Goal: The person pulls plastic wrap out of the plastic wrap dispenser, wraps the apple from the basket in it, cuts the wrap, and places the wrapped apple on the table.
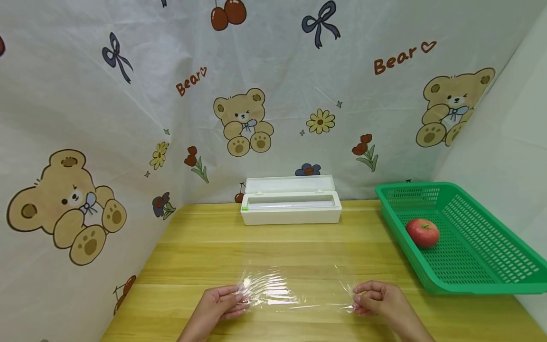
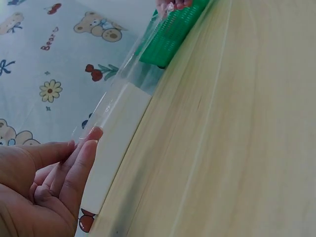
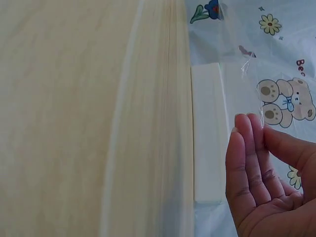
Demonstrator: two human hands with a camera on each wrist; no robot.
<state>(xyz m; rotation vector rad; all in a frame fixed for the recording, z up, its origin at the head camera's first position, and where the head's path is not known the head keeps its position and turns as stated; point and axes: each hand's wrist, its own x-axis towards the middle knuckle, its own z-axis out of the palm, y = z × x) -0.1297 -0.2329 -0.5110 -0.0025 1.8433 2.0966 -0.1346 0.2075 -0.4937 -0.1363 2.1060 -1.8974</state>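
Observation:
A sheet of clear plastic wrap (image 1: 273, 287) stretches between my two hands above the near part of the table. Its left corner is pinched between the thumb and fingers of my left hand (image 1: 220, 305). My right hand (image 1: 380, 300) pinches the opposite corner, creasing the film there. In the left wrist view the left hand (image 2: 54, 177) grips the film's edge, and the right wrist view shows the right hand (image 3: 266, 173) with thumb against fingers on the film. Beyond the sheet, a white wrap dispenser box (image 1: 292, 216) stands with its lid up and a roll inside.
A green plastic basket (image 1: 444, 286) stands on the right of the wooden table (image 1: 192, 254), with a red apple (image 1: 423, 232) in it. A white cloth with printed bears (image 1: 243, 122) hangs behind and beside the table.

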